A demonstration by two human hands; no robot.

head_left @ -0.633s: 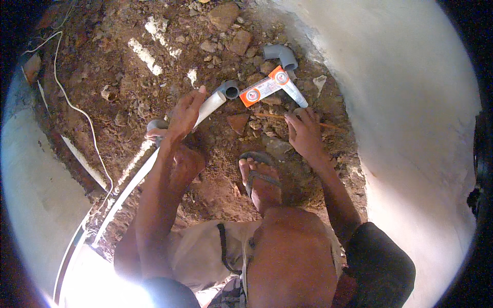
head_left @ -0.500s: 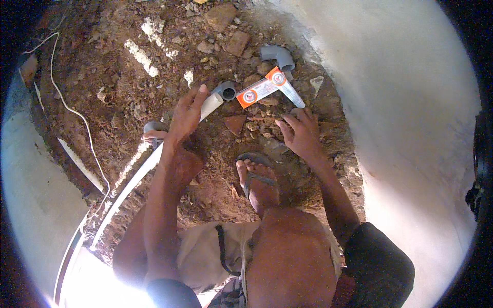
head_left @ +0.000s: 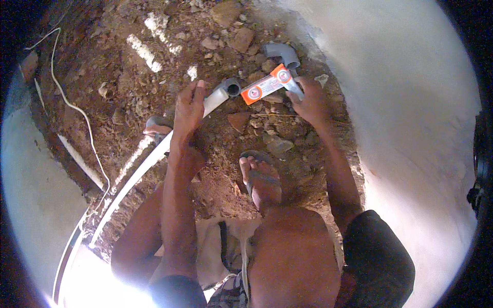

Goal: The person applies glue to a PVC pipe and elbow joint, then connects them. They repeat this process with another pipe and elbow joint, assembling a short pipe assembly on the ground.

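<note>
A long white pipe [head_left: 134,179] rises from the lower left, and my left hand [head_left: 190,107] is closed around it near its far end. Just past that end, a grey pipe fitting [head_left: 232,87] shows its dark round opening; whether it is joined to the pipe I cannot tell. My right hand [head_left: 311,101] has its fingers on a white tube [head_left: 293,87] with an orange end, gripping its lower part. That tube's orange end overlaps an orange-and-white carton [head_left: 260,90] lying on the soil. Beyond them lies a grey elbow fitting [head_left: 281,52].
Rough brown soil with stones and broken brick [head_left: 238,122] covers the ground. A pale wall [head_left: 405,128] bounds the right side, another [head_left: 41,195] the left. A thin white cable [head_left: 77,110] runs along the left. My sandalled foot [head_left: 261,179] stands between my arms.
My right hand has moved up from the tube's narrow tip and closed on its lower part. My left hand stays on the pipe, its fingers drawn closer together.
</note>
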